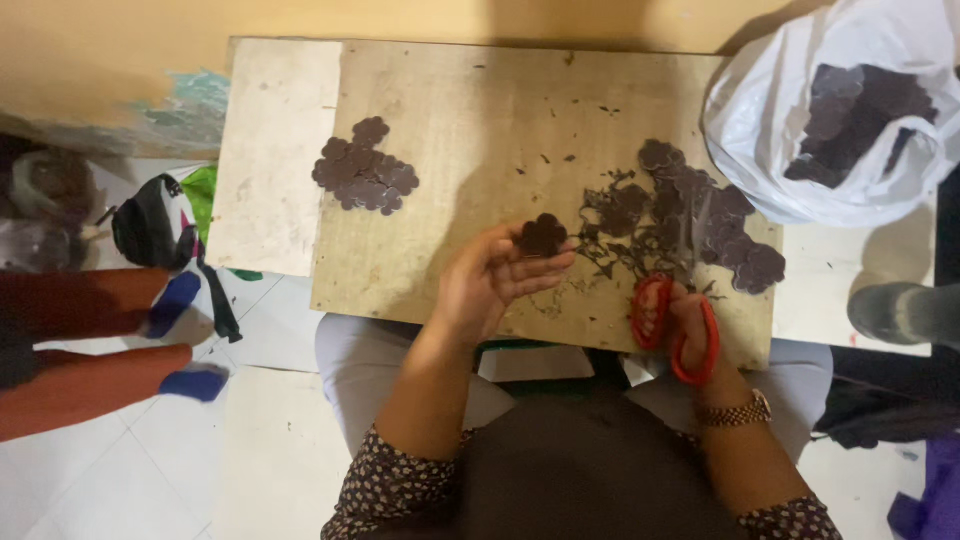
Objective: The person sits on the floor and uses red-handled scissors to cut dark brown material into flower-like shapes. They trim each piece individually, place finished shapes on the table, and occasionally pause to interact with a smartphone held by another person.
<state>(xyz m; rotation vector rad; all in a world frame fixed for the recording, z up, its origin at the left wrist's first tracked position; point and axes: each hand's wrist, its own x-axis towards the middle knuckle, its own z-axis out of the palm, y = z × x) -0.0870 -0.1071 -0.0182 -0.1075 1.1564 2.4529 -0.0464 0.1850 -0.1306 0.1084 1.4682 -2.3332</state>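
The left hand is raised palm-up over the wooden board, fingers half curled, pinching a small dark flower-shaped cutout. The right hand sits at the board's near edge, thumb and fingers apparently through the red scissors handles. Both forearms angle inward from the torso.

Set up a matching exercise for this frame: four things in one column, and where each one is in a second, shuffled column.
1. red-handled scissors
2. single dark flower cutout
3. neat pile of cutouts
4. white plastic bag

a. far left part of the board
b. in the right hand
c. right, beyond the board's corner
d. at the left hand's fingertips

Pairs: 1-b, 2-d, 3-a, 4-c
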